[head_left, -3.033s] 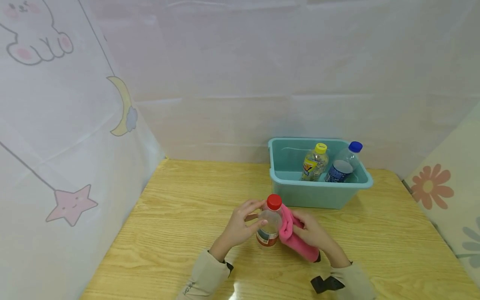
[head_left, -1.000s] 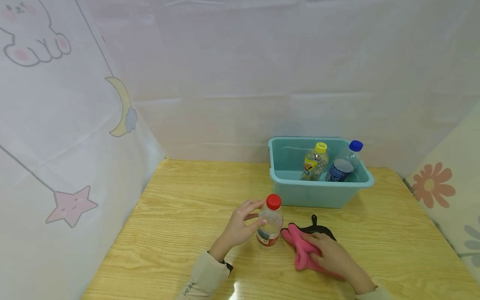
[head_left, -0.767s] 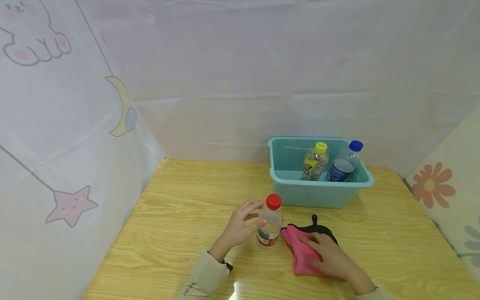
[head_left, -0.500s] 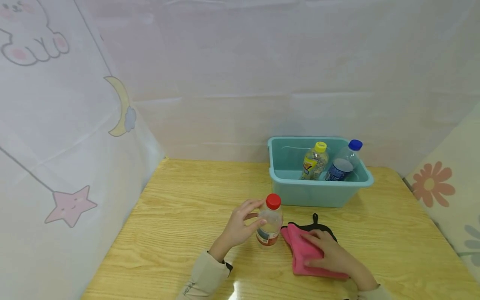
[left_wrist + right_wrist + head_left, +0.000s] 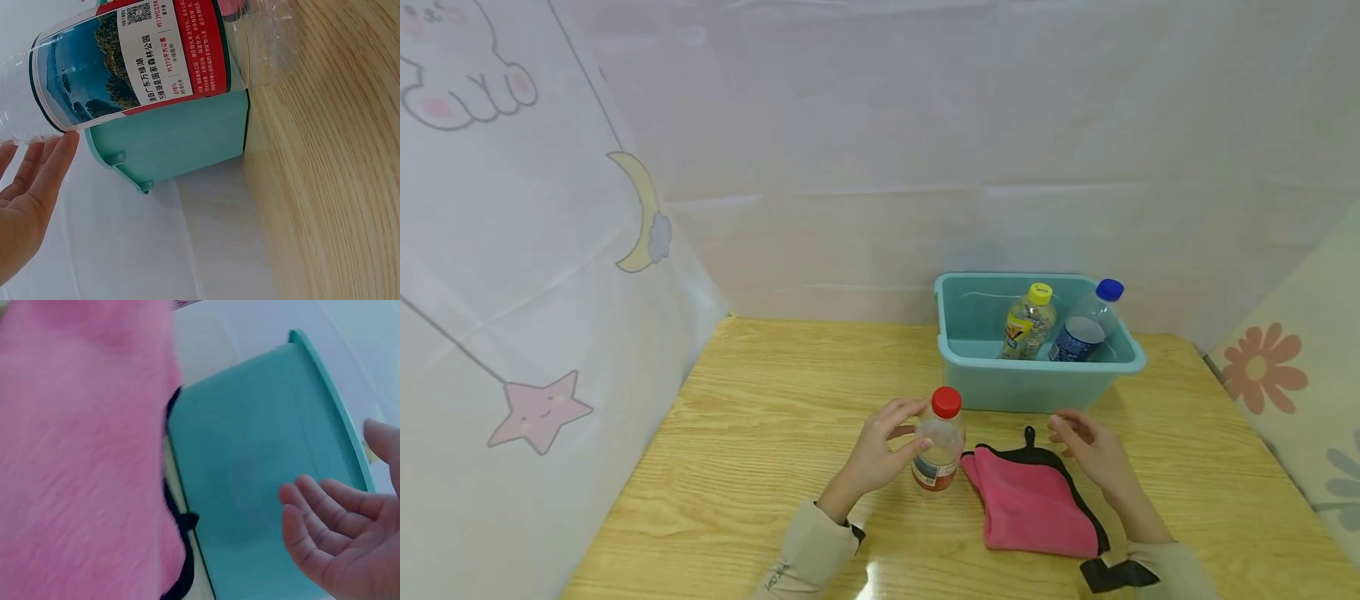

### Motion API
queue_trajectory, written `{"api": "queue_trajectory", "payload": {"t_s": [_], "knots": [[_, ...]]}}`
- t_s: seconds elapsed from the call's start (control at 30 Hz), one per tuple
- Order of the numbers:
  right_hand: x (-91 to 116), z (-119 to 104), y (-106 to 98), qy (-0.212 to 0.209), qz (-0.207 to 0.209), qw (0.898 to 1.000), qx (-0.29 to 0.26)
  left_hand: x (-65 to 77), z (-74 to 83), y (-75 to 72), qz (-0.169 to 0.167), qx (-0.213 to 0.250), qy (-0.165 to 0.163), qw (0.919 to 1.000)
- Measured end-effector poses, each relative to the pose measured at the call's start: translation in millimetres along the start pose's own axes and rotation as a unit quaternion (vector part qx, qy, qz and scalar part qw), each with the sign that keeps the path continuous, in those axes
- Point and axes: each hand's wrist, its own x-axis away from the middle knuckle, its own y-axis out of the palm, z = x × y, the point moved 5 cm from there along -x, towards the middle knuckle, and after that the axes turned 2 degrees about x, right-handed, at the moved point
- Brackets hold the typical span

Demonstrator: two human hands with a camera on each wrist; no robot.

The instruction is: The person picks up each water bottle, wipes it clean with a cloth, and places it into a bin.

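Note:
A clear plastic bottle (image 5: 937,452) with a red cap stands upright on the table. My left hand (image 5: 878,450) holds it from the left, the thumb in front and fingers behind. In the left wrist view, the bottle's lake-picture label (image 5: 94,65) fills the upper part and my fingers (image 5: 53,172) meet its side. A pink cloth (image 5: 1037,508) with black edging and a hanging loop lies folded to the right of the bottle. Past its upper right edge hovers my right hand (image 5: 1097,454), holding nothing, its fingers loosely bent near the tub's front wall.
A teal tub (image 5: 1022,387) stands at the back right of the wooden table (image 5: 790,375). Inside it lean a yellow-capped bottle (image 5: 1028,323) and a blue-capped bottle (image 5: 1084,327). Printed white sheets (image 5: 850,167) hang behind and at both sides.
My right hand has taken the cloth away from the bottle, laid it folded flat on the table and let go, then moved up and right. My left hand has stayed at the bottle.

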Motion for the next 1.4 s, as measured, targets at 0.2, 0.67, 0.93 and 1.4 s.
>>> {"api": "queue_trajectory", "payload": {"t_s": [0.2,0.67,0.93,1.4], "knots": [[-24,36,-13,0.041,0.046,0.984,-0.168,-1.2,0.5,0.2,-0.001,0.007,-0.005,1.0],[-40,34,-37,0.088,0.124,0.923,-0.354,2.2,-35.1,5.8,-0.002,0.005,-0.01,0.9999],[-39,13,-42,0.15,0.111,0.88,-0.436,2.7,-35.9,6.5,-0.004,-0.001,-0.021,0.9998],[-43,14,-42,0.165,0.124,0.844,-0.495,-10.9,-4.3,2.1,0.015,-0.048,-0.026,0.9984]]}}
